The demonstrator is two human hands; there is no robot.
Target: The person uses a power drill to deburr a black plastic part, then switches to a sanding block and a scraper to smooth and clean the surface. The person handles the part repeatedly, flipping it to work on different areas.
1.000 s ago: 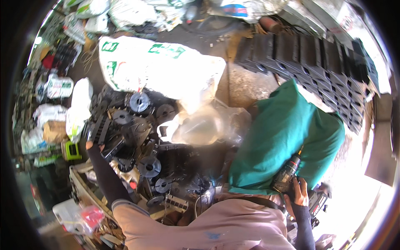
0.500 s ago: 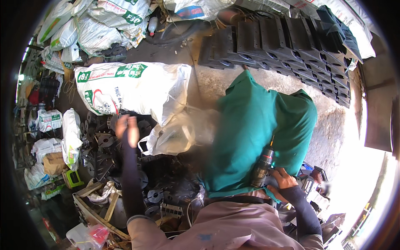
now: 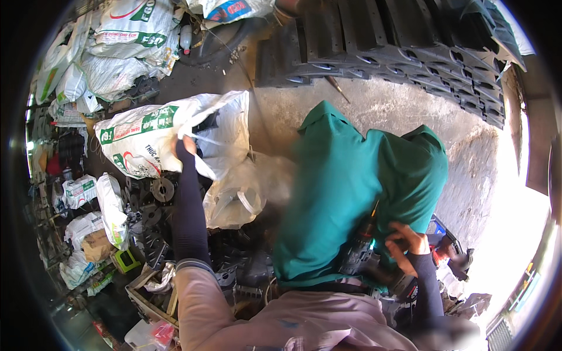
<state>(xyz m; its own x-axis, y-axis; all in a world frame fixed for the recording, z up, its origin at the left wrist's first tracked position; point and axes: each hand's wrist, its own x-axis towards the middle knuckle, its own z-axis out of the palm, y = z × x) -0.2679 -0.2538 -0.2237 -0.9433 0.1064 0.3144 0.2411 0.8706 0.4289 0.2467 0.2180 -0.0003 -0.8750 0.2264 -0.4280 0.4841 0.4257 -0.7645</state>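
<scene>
My left hand (image 3: 186, 145) is closed on the mouth edge of a white woven sack (image 3: 137, 140) with green print. The lifted edge hides most of its fingers, and dark parts (image 3: 208, 123) show inside the opening. Below the sack's mouth hangs a clear plastic bag (image 3: 234, 202). A cordless drill (image 3: 358, 248) with a long thin bit lies on my lap, over green trousers (image 3: 333, 175). Beside the drill, my right hand (image 3: 405, 243) hovers with its fingers apart, holding nothing.
Rows of stacked black moulded parts (image 3: 380, 47) stand at the far right. A screwdriver-like tool (image 3: 338, 89) lies on the concrete by them. Black parts (image 3: 155, 234) pile up at the left, near a wooden crate (image 3: 146, 301). Full sacks (image 3: 126, 47) fill the far left.
My left hand has reached forward and pulled the sack's mouth up and open. My right hand has come off the drill and spread its fingers. The view has shifted slightly.
</scene>
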